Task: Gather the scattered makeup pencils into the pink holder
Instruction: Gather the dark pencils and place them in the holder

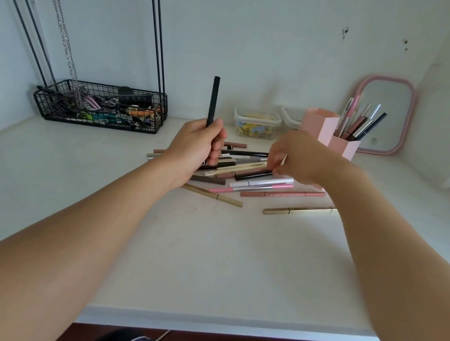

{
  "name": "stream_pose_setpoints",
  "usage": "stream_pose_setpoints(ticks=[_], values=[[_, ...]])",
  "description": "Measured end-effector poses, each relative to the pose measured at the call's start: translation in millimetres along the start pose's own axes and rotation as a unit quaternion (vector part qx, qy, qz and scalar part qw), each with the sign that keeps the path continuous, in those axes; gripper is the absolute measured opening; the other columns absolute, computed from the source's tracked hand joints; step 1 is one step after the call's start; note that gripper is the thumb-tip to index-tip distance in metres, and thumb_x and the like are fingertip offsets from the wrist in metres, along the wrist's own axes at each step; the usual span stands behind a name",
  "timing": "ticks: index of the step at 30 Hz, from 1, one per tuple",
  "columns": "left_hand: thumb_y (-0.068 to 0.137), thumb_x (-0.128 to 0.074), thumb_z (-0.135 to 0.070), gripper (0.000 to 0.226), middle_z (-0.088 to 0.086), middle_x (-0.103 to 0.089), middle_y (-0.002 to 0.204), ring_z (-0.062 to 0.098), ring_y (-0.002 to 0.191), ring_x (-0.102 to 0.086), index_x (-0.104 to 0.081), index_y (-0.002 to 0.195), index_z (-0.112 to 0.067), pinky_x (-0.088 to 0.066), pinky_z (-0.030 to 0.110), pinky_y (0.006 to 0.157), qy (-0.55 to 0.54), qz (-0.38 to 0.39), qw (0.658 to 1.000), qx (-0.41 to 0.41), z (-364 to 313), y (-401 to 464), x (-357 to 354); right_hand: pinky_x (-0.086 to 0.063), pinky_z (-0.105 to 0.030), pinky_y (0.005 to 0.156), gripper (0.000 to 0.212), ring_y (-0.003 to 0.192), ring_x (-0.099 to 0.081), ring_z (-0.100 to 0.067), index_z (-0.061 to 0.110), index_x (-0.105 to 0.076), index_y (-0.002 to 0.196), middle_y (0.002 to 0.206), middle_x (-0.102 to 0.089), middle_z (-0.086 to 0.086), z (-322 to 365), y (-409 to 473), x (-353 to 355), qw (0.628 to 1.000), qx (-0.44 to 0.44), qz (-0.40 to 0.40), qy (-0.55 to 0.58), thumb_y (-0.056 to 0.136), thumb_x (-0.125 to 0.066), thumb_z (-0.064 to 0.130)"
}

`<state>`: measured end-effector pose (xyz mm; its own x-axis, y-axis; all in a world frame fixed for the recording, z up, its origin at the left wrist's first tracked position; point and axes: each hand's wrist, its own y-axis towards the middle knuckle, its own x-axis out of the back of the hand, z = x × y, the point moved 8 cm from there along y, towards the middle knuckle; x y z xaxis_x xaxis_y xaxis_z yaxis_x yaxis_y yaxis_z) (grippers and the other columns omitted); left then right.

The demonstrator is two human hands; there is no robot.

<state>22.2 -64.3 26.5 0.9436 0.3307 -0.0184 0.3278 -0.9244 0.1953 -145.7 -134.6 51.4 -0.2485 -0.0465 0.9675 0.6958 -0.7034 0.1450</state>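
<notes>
White worktop (208, 253) against a pale wall: a person's left hand (195, 145) grips a black pencil (213, 101) upright, fingers curled round its lower end, while the right hand (296, 156), blurred, pinches another black pencil (254, 174) from the scattered pile (245, 178). The pink holder (333, 135) stands just beyond, far right. Light, stiff and smooth, such pencils are probably best held mid-barrel.
</notes>
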Motion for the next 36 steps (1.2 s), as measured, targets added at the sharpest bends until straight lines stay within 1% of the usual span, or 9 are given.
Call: stream_pose_setpoints(ticks=[4,10,14,16,18,22,27,31,36], values=[[0.105,-0.051,-0.026,0.024,-0.005,-0.032,0.056,0.010,0.048,-0.026,-0.058,0.086,-0.014,-0.023,0.023,0.043,0.002,-0.010,1.000,0.018,4.1,1.9,3.0,-0.041,-0.024,0.077,0.020,0.093,-0.061,-0.019,0.024,-0.069,0.082,0.096,-0.065,0.002,-2.2,4.0,-5.5,1.000,0.002,0.001,-0.017,0.083,-0.075,0.005],[0.103,-0.053,-0.030,0.027,-0.004,-0.030,0.054,0.012,0.047,-0.026,-0.055,0.081,-0.015,-0.024,0.024,0.043,-0.012,-0.022,0.999,0.029,5.5,2.5,3.6,-0.034,-0.011,0.061,0.017,0.079,-0.056,-0.012,0.020,-0.076,0.097,0.099,-0.068,0.001,-0.6,7.5,-12.5,1.000,0.013,0.005,-0.021,0.087,-0.071,0.007],[0.105,-0.049,-0.026,0.030,-0.001,-0.032,0.058,0.013,0.048,-0.030,-0.051,0.077,-0.015,-0.029,0.022,0.042,-0.041,-0.032,0.998,0.028,6.9,4.6,5.1,-0.040,-0.012,0.068,0.012,0.075,-0.052,-0.002,0.020,-0.073,0.099,0.094,-0.065,0.007,1.2,6.2,-6.1,1.000,0.024,0.001,-0.006,0.092,-0.067,0.012],[0.104,-0.050,-0.029,0.030,-0.001,-0.032,0.058,0.013,0.048,-0.030,-0.052,0.077,-0.014,-0.030,0.023,0.043,-0.055,-0.033,0.998,0.026,5.5,5.0,5.6,-0.043,-0.015,0.071,0.009,0.076,-0.054,-0.006,0.023,-0.068,0.097,0.089,-0.062,0.011,1.6,6.0,8.8,0.996,0.013,-0.058,0.070,0.093,-0.066,0.015],[0.100,-0.055,-0.034,0.029,-0.002,-0.033,0.057,0.013,0.049,-0.031,-0.055,0.080,-0.014,-0.029,0.024,0.045,-0.059,-0.019,0.998,0.023,4.1,4.1,3.0,-0.047,-0.020,0.068,0.004,0.071,-0.057,-0.011,0.016,-0.065,0.098,0.084,-0.064,0.003,4.7,5.7,19.5,0.967,0.003,-0.119,0.225,0.095,-0.064,0.013],[0.078,-0.068,-0.029,0.020,-0.003,-0.042,0.061,0.011,0.050,-0.035,-0.058,0.086,-0.014,-0.027,0.025,0.047,-0.045,0.056,0.997,0.004,0.1,-1.4,-16.5,-0.053,-0.023,0.061,0.003,0.066,-0.063,-0.016,0.004,-0.062,0.093,0.081,-0.068,-0.014,24.4,5.3,14.4,0.840,0.015,-0.134,0.526,0.096,-0.061,0.005],[0.073,-0.071,-0.018,0.013,0.001,-0.051,0.069,0.012,0.055,-0.041,-0.064,0.084,-0.017,-0.032,0.025,0.050,0.045,0.063,0.997,-0.017,2.6,-4.4,-24.0,-0.049,-0.027,0.068,0.005,0.068,-0.063,-0.016,0.008,-0.066,0.088,0.075,-0.068,-0.006,31.6,12.3,-1.8,0.797,0.009,-0.132,0.589,0.091,-0.069,0.011],[0.102,-0.051,-0.020,0.013,0.000,-0.046,0.065,0.013,0.054,-0.038,-0.061,0.098,-0.011,-0.031,0.026,0.048,0.069,0.071,0.995,-0.024,3.2,-5.2,-24.8,-0.045,-0.034,0.073,0.007,0.078,-0.061,-0.025,0.009,-0.070,0.088,0.083,-0.068,-0.011,37.0,14.6,-15.8,0.806,0.004,-0.118,0.581,0.086,-0.075,0.013],[0.107,-0.044,-0.033,0.025,-0.005,-0.033,0.060,0.013,0.050,-0.034,-0.050,0.090,-0.016,-0.033,0.025,0.047,0.049,0.042,0.998,-0.020,3.3,-1.8,-13.1,-0.047,-0.021,0.067,0.007,0.068,-0.059,-0.004,0.013,-0.073,0.095,0.079,-0.067,0.006,25.7,13.3,-4.8,0.870,-0.043,-0.198,0.449,0.091,-0.070,0.018]])
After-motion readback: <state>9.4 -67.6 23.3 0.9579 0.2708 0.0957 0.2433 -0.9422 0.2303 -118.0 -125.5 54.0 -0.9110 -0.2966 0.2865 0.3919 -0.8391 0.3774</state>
